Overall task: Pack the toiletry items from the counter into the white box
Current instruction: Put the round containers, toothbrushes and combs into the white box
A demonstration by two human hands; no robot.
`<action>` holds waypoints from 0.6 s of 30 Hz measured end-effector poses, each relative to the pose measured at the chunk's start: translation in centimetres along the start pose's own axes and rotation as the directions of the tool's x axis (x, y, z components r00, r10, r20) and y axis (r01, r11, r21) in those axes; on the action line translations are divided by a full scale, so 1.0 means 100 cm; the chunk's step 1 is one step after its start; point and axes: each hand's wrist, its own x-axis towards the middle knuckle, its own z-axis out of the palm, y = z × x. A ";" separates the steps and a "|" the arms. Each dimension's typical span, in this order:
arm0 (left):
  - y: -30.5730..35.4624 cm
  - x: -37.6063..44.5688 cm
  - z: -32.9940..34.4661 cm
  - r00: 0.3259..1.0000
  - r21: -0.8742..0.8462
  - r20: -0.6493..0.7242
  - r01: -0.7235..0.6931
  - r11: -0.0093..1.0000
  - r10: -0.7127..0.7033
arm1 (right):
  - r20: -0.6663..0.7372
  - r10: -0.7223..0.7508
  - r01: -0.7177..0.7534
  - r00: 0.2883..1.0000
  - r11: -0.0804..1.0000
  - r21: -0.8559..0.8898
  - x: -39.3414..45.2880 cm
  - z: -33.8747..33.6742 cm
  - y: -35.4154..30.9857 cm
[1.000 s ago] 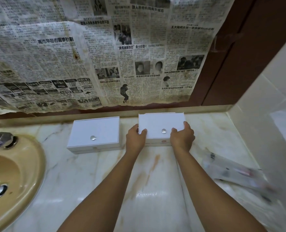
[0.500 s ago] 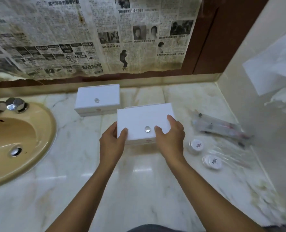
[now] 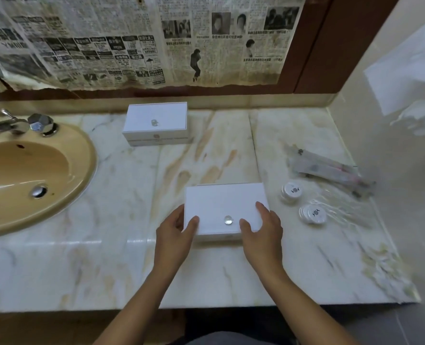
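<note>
Closest to the counter's front edge, both hands were on the white box (image 3: pixel 225 210), which sat flat on the marble counter (image 3: pixel 106 265), lid closed, with a little clear knob (image 3: pixel 228 219) on top. The left hand (image 3: pixel 174 235) was clamped on the near left corner, thumb on the lid and fingers curled round the side. The right hand (image 3: pixel 262 231) had the near right corner the same way, thumb beside the knob and fingers spread along the right edge. So both were partly closed around the box, not fists.

Just right of the box were two small round white containers (image 3: pixel 303 202), one a bit nearer than the other, sitting by some crinkly clear wrapping. Further right and back lay a bunch of long thin packets (image 3: pixel 328 170) in clear plastic, too blurry to tell what exactly.

Off to the left was a tan sink (image 3: pixel 64 185) with a chrome tap (image 3: pixel 39 123) behind it. Further back, up against the wall, sat a second white box (image 3: pixel 156 127), also closed, same kind of knob. Above that, old newspaper (image 3: pixel 131 41) was stuck over the wall.
</note>
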 end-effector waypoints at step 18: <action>-0.022 0.012 -0.001 0.990 -0.058 -0.088 0.109 0.992 -0.114 | 0.083 -0.407 0.402 0.910 0.812 -0.423 -0.003 0.008 0.019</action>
